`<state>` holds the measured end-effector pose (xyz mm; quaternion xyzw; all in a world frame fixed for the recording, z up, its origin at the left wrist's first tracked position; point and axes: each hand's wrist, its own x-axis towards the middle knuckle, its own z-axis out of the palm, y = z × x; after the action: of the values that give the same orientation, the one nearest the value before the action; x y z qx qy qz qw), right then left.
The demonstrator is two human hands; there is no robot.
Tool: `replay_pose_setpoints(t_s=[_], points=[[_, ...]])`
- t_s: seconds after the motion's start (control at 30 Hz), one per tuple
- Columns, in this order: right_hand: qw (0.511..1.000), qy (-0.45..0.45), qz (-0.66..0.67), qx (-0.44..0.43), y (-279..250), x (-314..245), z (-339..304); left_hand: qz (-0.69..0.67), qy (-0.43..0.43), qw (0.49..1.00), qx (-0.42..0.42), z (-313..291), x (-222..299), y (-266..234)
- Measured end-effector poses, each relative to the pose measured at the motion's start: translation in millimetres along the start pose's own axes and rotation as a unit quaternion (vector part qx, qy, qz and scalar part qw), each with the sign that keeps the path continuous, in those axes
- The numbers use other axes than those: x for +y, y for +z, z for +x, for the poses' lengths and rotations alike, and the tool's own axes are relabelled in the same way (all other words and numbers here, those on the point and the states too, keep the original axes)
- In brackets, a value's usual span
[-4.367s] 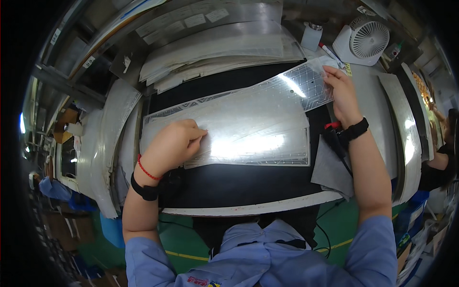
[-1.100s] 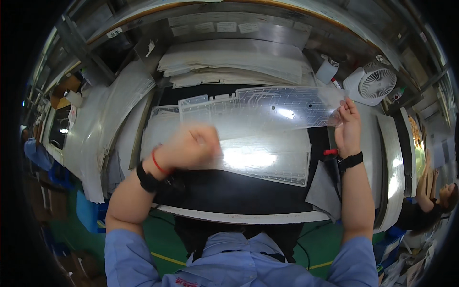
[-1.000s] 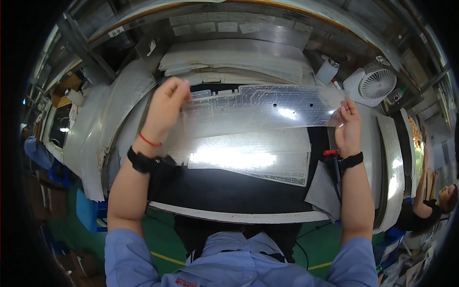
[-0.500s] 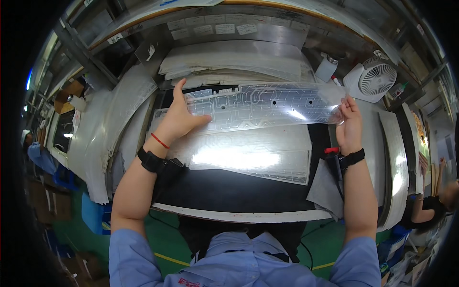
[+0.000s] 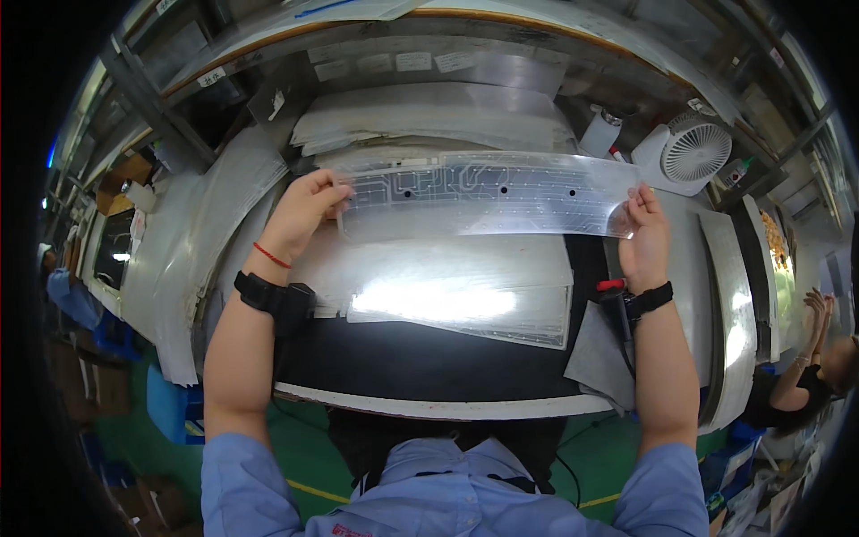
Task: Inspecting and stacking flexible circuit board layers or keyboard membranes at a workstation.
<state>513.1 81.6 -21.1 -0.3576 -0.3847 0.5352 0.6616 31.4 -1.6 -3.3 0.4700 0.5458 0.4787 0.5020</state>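
Note:
Above the work table I hold up a long transparent plastic circuit sheet (image 5: 456, 210) with pale traces and a few dark round holes. My left hand (image 5: 309, 204) pinches its left end, fingers closed on the edge. At the other end my right hand (image 5: 646, 231) grips the sheet between thumb and fingers. Below it, a stack of similar clear sheets (image 5: 461, 291) lies on the black table top (image 5: 429, 362), with bright glare across it. A grey cloth (image 5: 601, 358) rests near my right wrist.
Piles of sheets stand at the back (image 5: 429, 116) and along the left (image 5: 183, 237). At the back right are a white fan (image 5: 693, 152) and a bottle (image 5: 599, 132). A shelf edge (image 5: 501, 22) runs overhead. Another person (image 5: 801, 385) is at the far right.
My left hand, spread with its thumb over the sheet before, has closed on the sheet's left end. The right hand keeps its grip. At the far right the other person's hands have moved.

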Motion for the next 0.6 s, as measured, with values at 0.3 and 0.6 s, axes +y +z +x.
replay_pose_setpoints(t_s=[0.3,0.6], points=[[0.996,-0.039,-0.019,-0.071,-2,-3,-4,-0.083,0.059,0.994,0.031,-4,12,-22],[0.997,0.048,-0.047,-0.047,7,-3,-7,0.005,-0.097,0.995,-0.023,-9,22,-17]])
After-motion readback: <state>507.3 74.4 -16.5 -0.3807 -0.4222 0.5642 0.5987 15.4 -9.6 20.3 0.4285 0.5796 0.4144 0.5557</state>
